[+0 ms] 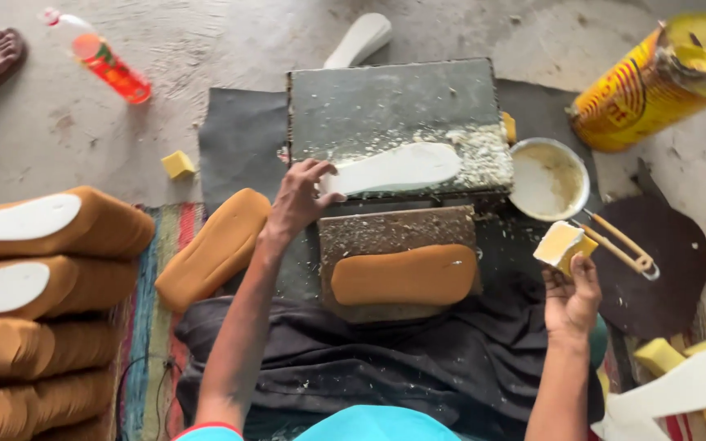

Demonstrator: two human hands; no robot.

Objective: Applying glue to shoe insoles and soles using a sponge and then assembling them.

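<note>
- The white sole (394,167) lies flat on the glue-spattered grey block (369,102), along its near edge, toe end pointing right.
- The left hand (300,198) reaches forward over the lap, palm down, fingers spread and half curled; the fingertips (324,171) touch the heel end of the white sole without closing round it.
- The right hand (572,296) is raised beside the block, palm turned up, fingers pinched on a yellow sponge (564,245) whose top face is coated pale with glue.
- Just behind the sponge stands a white bowl (525,159) of cream-coloured glue, touching the block's right side.
- Nearer the person, a tan padded insole (406,275) rests on a brown board (394,229) set on the dark cloth (369,359) over the lap.
- Another tan insole (214,249) lies slanted to the left of the left wrist.
- At the far left, a stack of tan insoles (42,302) with white faces is piled up.
- Packages: a yellow cylindrical tin (651,86) with red markings lies tilted at the upper right; a clear plastic bottle (100,55) with a red label lies on the concrete floor (83,139) at the upper left.
- More yellow sponge pieces (663,355) and a white sole shape (680,388) sit at the lower right.
</note>
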